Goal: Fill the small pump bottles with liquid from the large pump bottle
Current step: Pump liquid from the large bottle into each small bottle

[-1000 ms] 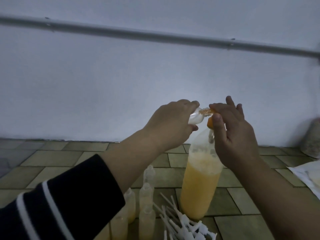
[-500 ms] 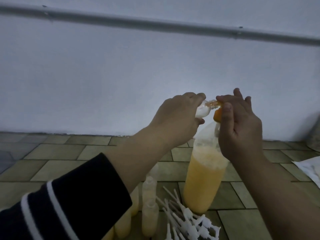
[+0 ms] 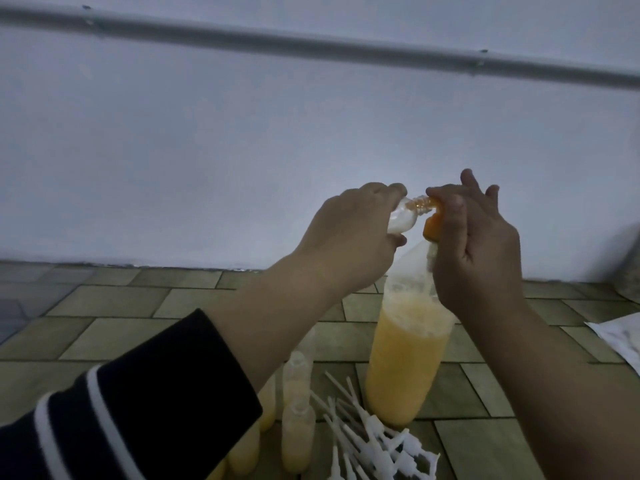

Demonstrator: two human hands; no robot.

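A large clear bottle (image 3: 405, 355) holding orange-yellow liquid stands upright on the tiled floor, topped by an orange pump head (image 3: 536, 227). My right hand (image 3: 481, 251) is on the pump head, thumb and fingers curled round it. My left hand (image 3: 353, 237) grips a small clear bottle (image 3: 162, 216) tilted on its side, its threaded neck pressed against the pump's spout. The small bottle's body is mostly hidden in my fingers. Several small bottles (image 3: 298, 431) with yellow liquid stand below my left forearm.
A heap of white pump tops with long dip tubes (image 3: 374, 441) lies on the floor in front of the large bottle. A white sheet or bag (image 3: 620, 337) lies at the right edge. A white wall with a grey pipe (image 3: 311, 46) rises behind.
The camera has tilted slightly, shifting the scene in view. Both hands keep their hold at the pump spout; my right hand's fingers have spread up a little.
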